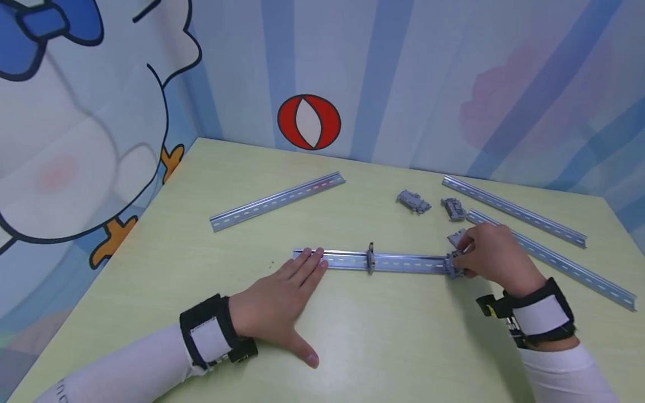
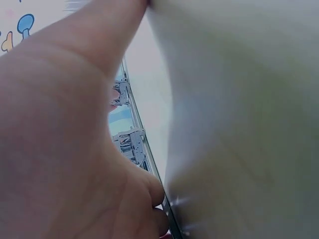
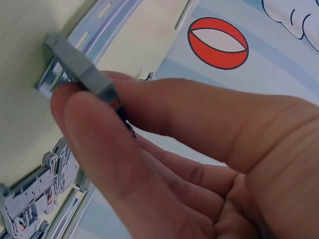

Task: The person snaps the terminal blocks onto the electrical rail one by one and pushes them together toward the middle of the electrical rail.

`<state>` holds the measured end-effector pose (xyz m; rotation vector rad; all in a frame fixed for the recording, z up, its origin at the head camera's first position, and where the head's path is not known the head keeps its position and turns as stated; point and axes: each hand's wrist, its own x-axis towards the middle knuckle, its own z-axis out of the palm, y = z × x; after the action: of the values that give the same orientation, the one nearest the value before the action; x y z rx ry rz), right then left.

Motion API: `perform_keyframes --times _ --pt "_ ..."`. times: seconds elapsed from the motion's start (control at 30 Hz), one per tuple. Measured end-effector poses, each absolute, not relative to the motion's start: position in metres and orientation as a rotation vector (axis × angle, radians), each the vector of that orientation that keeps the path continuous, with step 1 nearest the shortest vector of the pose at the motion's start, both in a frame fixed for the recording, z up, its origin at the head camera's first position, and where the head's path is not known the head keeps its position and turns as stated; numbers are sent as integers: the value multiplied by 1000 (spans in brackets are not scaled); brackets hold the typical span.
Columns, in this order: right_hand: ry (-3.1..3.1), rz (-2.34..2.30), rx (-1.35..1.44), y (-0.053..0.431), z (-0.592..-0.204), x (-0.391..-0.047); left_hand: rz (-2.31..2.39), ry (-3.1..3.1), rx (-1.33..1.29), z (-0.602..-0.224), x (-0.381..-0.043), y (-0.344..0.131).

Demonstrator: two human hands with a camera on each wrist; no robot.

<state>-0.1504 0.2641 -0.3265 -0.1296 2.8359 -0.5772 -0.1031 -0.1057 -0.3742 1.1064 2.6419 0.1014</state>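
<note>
Slotted DIN rail (image 1: 347,261) across the middle of the worktop (image 1: 383,341), one grey terminal block (image 1: 371,260) standing crosswise on it.
A separate rail (image 1: 277,202) lies toward the back-left corner; the left hand (image 1: 276,305), fingers straight and thumb spread, rests on the DIN rail's left end; two loose blocks (image 1: 413,201) lie toward the back edge; the right hand (image 1: 496,254) pinches a second grey block (image 3: 79,67) at the DIN rail's right end, its seating unclear, and partly hides a third loose block (image 1: 456,238); two further rails (image 1: 514,211) slant toward the right edge, the nearer partly behind this hand.
</note>
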Motion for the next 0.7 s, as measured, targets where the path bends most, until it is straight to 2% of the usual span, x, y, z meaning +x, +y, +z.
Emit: perform_keyframes --times 0.7 --pt "3022 -468 -235 253 -337 -153 97 2640 1105 -374 -103 -105"
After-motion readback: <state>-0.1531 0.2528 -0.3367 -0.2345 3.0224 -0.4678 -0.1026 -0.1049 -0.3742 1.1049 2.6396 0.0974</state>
